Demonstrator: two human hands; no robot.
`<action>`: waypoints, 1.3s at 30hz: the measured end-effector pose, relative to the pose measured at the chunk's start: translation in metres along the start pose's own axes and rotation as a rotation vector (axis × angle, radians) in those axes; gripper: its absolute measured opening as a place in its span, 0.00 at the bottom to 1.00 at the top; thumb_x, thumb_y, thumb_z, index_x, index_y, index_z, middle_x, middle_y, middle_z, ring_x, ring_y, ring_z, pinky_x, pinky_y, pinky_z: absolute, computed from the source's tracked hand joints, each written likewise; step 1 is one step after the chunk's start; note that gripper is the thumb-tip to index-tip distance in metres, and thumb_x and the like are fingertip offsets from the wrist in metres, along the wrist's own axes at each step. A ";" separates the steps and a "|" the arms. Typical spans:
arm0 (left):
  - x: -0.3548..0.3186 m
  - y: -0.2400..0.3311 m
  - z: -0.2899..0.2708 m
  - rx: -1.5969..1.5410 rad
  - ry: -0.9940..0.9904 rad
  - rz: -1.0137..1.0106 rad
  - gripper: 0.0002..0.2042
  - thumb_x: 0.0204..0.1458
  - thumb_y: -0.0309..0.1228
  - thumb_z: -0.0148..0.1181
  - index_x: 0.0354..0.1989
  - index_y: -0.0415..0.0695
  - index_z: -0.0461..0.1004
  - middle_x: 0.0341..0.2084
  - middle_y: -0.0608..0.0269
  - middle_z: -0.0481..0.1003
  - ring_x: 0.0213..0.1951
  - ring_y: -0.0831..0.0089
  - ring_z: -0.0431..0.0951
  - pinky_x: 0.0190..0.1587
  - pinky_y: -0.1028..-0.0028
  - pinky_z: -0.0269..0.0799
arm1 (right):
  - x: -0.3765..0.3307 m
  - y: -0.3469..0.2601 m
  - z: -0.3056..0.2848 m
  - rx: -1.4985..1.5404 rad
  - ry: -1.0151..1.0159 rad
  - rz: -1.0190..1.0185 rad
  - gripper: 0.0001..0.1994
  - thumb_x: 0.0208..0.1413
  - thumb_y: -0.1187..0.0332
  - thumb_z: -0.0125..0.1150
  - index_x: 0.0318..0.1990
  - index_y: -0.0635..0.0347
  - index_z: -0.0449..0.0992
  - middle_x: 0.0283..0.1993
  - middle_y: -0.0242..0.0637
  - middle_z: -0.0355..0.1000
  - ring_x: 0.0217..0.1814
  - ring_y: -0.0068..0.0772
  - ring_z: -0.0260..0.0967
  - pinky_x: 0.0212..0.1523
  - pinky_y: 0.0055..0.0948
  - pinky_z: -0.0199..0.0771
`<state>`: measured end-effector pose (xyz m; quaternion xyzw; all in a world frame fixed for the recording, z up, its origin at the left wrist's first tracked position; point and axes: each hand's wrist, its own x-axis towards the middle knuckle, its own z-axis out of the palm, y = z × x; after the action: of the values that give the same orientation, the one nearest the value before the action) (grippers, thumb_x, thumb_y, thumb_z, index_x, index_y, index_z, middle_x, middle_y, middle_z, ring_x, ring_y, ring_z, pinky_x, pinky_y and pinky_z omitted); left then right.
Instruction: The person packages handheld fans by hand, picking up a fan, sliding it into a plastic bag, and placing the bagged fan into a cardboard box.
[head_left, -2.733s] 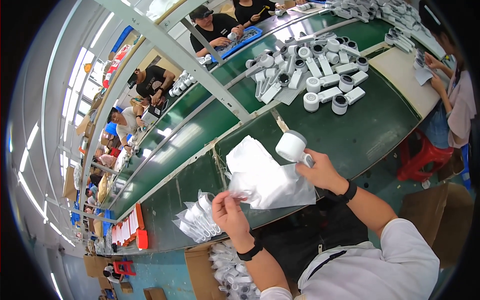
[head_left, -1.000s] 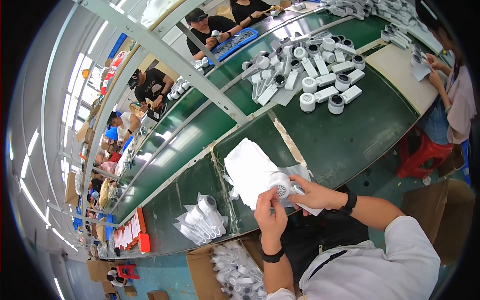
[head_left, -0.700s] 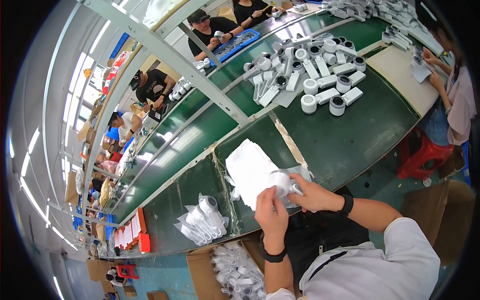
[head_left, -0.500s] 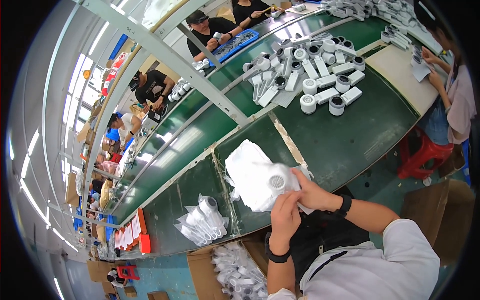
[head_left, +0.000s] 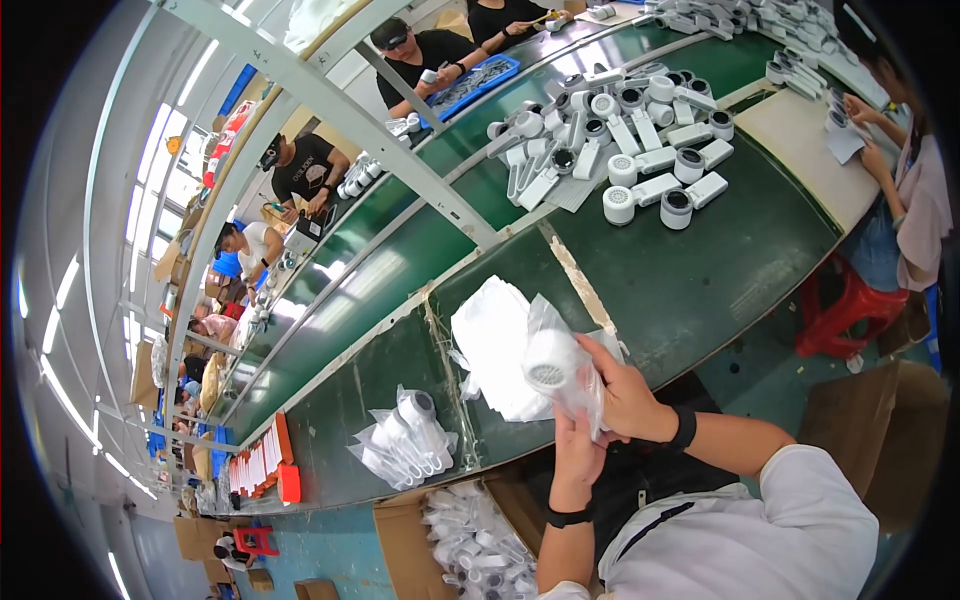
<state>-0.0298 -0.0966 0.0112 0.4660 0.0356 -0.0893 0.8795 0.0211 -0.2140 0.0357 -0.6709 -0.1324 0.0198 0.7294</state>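
A white handheld fan, its round grille facing down and to the left, sits inside a clear plastic bag. My right hand is closed around the bagged fan from the right. From below, my left hand pinches the bag's lower part with closed fingers; the handle is mostly hidden by the bag and hands. Just behind the fan, a stack of white plastic bags lies on the green bench. Several bagged white fans rest together to the left.
A cardboard box of bagged fans stands below the bench edge. Unbagged fans are heaped at the back. An orange bin is at far left, a metal post ahead. A co-worker sits at right on a red stool.
The fan, bare-looking and blurred over the bag stack before, now shows inside a clear bag, tilted lower. My left hand has moved slightly down and right; my right hand has shifted a little.
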 end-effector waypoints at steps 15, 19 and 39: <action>-0.015 -0.002 -0.036 -0.282 -0.147 0.064 0.32 0.54 0.49 0.59 0.60 0.40 0.58 0.42 0.59 0.72 0.30 0.70 0.72 0.24 0.70 0.67 | -0.008 0.020 0.013 -0.315 0.151 -0.574 0.14 0.44 0.81 0.57 0.41 0.69 0.75 0.35 0.48 0.75 0.35 0.48 0.75 0.36 0.32 0.74; -0.012 0.006 -0.015 -0.335 0.223 0.175 0.34 0.52 0.52 0.60 0.58 0.39 0.61 0.42 0.61 0.71 0.41 0.73 0.71 0.24 0.77 0.67 | -0.001 0.021 0.019 -0.454 0.204 -0.671 0.15 0.39 0.84 0.57 0.38 0.68 0.76 0.34 0.48 0.75 0.34 0.50 0.74 0.35 0.35 0.75; -0.005 0.028 -0.021 0.037 0.341 0.244 0.14 0.62 0.30 0.48 0.53 0.41 0.58 0.32 0.56 0.73 0.22 0.74 0.73 0.14 0.78 0.66 | 0.006 0.014 0.022 -0.338 0.196 -0.591 0.11 0.42 0.82 0.59 0.36 0.63 0.76 0.40 0.42 0.75 0.41 0.46 0.74 0.41 0.34 0.75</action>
<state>-0.0289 -0.0633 0.0224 0.4914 0.1255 0.0973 0.8563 0.0238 -0.1898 0.0238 -0.7137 -0.2516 -0.2785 0.5914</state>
